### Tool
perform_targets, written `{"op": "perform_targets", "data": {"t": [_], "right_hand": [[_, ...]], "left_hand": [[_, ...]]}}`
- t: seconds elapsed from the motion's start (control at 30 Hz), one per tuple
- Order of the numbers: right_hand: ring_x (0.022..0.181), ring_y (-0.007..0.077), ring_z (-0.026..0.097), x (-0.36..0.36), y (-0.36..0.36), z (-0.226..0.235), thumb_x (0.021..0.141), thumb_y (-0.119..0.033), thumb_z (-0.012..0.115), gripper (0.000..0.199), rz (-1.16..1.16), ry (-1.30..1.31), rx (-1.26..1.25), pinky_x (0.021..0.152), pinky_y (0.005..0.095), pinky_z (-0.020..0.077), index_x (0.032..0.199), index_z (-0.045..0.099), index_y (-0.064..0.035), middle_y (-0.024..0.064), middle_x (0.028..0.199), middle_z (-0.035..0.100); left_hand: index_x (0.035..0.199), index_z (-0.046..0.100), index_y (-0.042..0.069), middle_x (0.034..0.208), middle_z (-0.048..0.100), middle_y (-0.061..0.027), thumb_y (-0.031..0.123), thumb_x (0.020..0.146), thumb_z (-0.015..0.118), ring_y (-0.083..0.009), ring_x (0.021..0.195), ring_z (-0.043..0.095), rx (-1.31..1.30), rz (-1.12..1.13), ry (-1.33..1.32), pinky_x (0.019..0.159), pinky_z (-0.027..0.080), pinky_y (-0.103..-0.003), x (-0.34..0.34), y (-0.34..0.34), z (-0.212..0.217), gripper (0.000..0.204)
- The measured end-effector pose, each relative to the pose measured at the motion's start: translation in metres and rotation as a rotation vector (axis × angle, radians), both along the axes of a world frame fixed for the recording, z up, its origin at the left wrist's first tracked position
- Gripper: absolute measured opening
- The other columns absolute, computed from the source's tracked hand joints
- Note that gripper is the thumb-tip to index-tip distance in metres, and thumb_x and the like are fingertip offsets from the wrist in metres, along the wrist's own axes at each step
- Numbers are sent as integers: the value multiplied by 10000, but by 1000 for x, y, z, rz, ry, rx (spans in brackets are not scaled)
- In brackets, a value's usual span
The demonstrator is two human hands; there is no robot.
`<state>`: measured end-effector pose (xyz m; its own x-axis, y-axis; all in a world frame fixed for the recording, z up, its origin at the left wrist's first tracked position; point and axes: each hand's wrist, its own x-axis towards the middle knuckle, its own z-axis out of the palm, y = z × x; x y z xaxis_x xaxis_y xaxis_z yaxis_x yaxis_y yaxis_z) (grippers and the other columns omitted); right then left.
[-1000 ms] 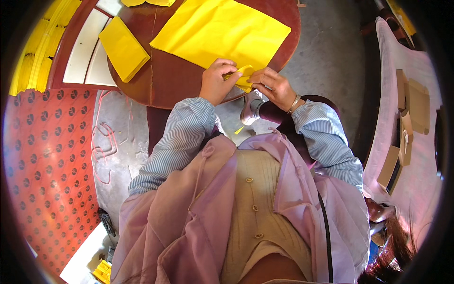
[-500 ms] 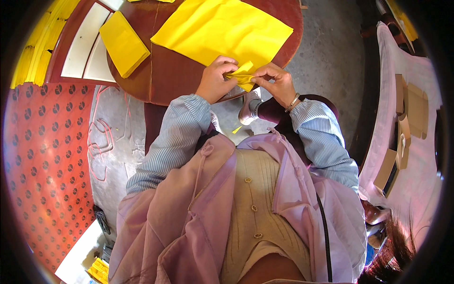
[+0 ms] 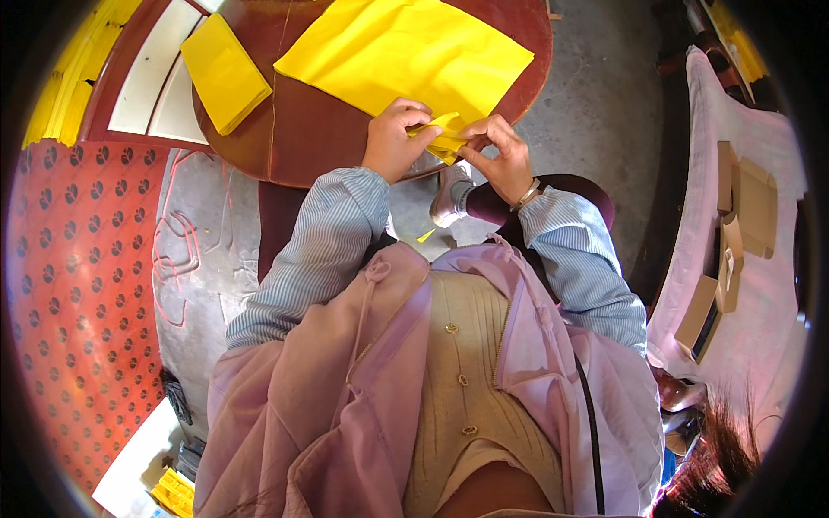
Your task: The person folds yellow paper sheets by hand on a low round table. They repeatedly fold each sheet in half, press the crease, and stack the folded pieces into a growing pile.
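Over the near edge of a round brown table [image 3: 315, 138], both hands hold a small folded piece of yellow paper [image 3: 446, 136]. My left hand [image 3: 393, 140] pinches its left side between thumb and fingers. My right hand [image 3: 501, 157] grips the right side, with thumb and forefinger pressed close to the folds. Just beyond the hands, large yellow sheets [image 3: 406, 56] lie flat, slightly creased. Whether the folded piece is joined to them cannot be made out. A stack of folded yellow paper [image 3: 224, 73] rests at the table's left.
A red patterned sheet [image 3: 86, 302] spreads at the left, near a pink cord [image 3: 186, 246] on the concrete floor. At the right, opened cardboard boxes [image 3: 751, 211] sit on a pale pink cloth [image 3: 691, 224]. A yellow scrap [image 3: 426, 236] lies on the floor.
The folded piece has turned between my fingers, and its upright flap now leans over flatter. My right hand has shifted slightly left. The large sheets stay in place.
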<state>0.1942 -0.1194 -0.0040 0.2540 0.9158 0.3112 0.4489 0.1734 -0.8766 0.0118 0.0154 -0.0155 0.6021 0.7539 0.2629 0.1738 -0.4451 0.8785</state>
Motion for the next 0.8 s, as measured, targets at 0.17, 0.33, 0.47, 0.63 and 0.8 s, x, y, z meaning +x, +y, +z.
{"op": "perform_targets", "data": {"t": [0.17,0.33,0.47,0.63,0.8], "right_hand": [[925,178,721,1,-4,-1,899,8,822,151,17,-111,50,828,314,590,1046,792,-6,80,1036,727],[911,175,715,0,-5,0,911,-7,818,125,-5,-91,31,826,314,583,1033,791,-4,80,1019,731],[842,178,707,-1,-2,-1,887,-8,833,127,-23,-70,22,776,303,576,999,775,3,83,978,724],[842,152,704,-2,-1,-4,901,-19,835,119,-45,-24,-14,778,282,580,998,771,2,70,998,711],[847,149,706,-1,0,-5,899,-15,836,125,-44,4,-19,777,280,583,999,764,3,68,988,703]], "left_hand": [[967,780,-16,1092,756,-116,179,863,861,-248,964,752,-4,-10,18,866,591,-336,-2,1,0,235],[975,784,-10,1107,758,-114,200,872,860,-248,983,752,0,-15,15,874,583,-336,-2,1,0,246],[977,783,-10,1107,758,-118,193,877,848,-254,983,753,8,-15,0,884,584,-341,-1,1,-3,236],[1016,772,-17,1148,743,-129,132,883,802,-267,995,750,41,-63,-7,900,583,-337,-6,5,-5,202],[1059,757,-25,1204,721,-138,105,866,788,-260,1003,749,10,-168,-17,899,586,-333,-12,9,-2,234]]}}
